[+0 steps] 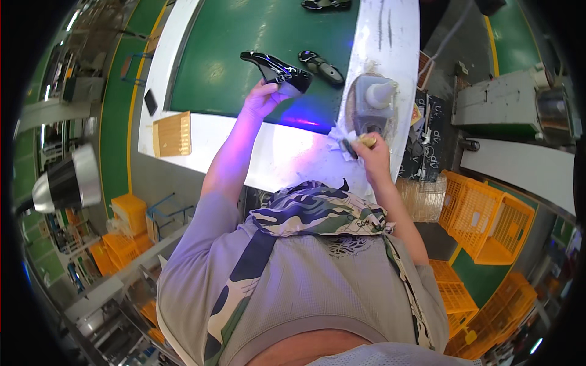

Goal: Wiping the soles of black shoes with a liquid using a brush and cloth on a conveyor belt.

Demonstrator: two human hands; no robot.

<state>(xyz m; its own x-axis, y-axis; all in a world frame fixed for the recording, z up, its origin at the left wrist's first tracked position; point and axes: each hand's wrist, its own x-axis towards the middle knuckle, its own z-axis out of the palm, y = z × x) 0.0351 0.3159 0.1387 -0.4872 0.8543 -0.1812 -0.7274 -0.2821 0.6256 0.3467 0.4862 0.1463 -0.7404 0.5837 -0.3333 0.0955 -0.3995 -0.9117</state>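
Note:
My left hand (262,99) grips a glossy black wedge shoe (282,71) and holds it up above the green belt (232,36). Its toe points to the far left, and the fingers wrap round its underside. My right hand (375,155) is closed on a small brush (365,142) with a pale yellow handle and a dark end. The brush end is over a crumpled white cloth or paper (337,139) on the white table edge. Just beyond that hand stands a grey container (369,113) with a white bottle-like top (381,94). A second black shoe (322,68) lies on the belt.
Another dark shoe (326,5) is farther up the belt. At the table's left are a tan slatted board (172,134) and a black phone-like slab (151,102). Yellow crates (488,216) stand to the right, and a lamp head (67,180) hangs at the left.

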